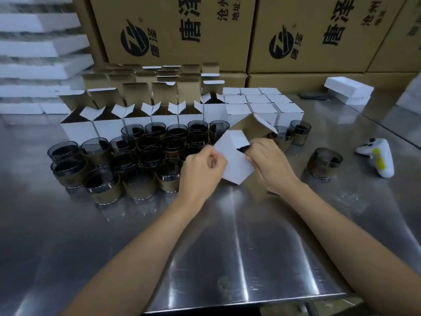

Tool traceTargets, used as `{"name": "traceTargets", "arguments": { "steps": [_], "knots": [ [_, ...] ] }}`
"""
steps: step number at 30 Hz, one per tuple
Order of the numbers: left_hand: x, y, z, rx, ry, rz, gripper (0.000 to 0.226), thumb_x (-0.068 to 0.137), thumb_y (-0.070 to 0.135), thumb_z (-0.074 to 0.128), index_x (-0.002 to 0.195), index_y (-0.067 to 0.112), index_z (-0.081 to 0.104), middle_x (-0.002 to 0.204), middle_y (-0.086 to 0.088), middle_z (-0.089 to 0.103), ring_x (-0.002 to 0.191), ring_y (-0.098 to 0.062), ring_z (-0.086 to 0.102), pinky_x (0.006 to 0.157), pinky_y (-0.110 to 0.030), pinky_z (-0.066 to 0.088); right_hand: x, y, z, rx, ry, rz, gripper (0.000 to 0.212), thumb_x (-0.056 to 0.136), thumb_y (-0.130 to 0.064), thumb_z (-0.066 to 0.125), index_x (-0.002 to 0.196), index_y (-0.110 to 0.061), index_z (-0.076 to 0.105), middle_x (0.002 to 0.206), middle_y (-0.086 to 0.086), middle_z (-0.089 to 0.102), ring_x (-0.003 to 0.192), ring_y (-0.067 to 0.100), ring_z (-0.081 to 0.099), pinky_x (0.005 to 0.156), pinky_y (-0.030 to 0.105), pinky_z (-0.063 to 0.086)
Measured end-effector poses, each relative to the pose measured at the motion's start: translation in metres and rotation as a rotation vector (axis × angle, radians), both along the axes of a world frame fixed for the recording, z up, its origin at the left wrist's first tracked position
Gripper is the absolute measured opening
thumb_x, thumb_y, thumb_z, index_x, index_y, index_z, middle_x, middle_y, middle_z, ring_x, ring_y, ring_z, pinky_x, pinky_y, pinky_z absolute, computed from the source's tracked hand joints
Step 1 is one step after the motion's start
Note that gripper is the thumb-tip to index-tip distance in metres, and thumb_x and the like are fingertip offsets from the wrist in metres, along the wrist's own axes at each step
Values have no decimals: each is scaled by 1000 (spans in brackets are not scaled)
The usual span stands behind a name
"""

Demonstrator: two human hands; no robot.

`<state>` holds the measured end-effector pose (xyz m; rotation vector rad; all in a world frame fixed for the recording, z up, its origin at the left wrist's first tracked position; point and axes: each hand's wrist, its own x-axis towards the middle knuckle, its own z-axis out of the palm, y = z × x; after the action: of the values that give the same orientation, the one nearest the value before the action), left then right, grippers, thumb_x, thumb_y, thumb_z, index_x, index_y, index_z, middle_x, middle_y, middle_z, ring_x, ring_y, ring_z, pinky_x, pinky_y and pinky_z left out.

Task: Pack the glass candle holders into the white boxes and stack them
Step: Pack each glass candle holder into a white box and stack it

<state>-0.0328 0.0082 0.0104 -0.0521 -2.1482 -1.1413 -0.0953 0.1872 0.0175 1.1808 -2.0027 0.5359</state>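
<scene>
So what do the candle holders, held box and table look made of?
Candle holders: smoky tinted glass, see-through rims, wrapped in what looks like brown paper. Held box: cardboard, white matte outside, brown inside. Table: likely stainless steel, streaky reflections.

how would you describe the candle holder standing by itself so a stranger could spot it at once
On the steel table, look right of the white box being held at the middle. Just left of a white and yellow handheld device stands one smoky glass candle holder. Unlike the others, which stand in groups, it stands alone, touching nothing.
</scene>
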Motion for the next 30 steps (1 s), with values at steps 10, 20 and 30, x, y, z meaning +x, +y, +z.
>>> {"name": "traceTargets", "arguments": {
  "steps": [10,20,30],
  "knots": [
    [4,10,-6,93,-66,-124,17,95,24,54,81,17,47,65,6,50,55,-5,44,55,-16,33,19,-25,-6,-576,-411,22,12,85,4,65,97,2,68,102,8,62,102,24,59,91,27,47],
    [7,14,-4,77,-12,-71,19,96,28,54,101,19,38,72,5,47,61,-6,48,56,-18,37,23,-33,-7,-859,-644,-80,8,90,-15,62,94,-15,68,101,-1,66,99,6,60,89,21,46],
    [2,4,-6,-96,-266,25,50,104,20,30,150,1,29,96,-18,65,92,-32,61,83,-41,49,7,-20,-16,-684,-870,-257,30,96,-13,47,94,-10,76,85,-4,73,77,-2,65,67,19,51]
  ]
}}
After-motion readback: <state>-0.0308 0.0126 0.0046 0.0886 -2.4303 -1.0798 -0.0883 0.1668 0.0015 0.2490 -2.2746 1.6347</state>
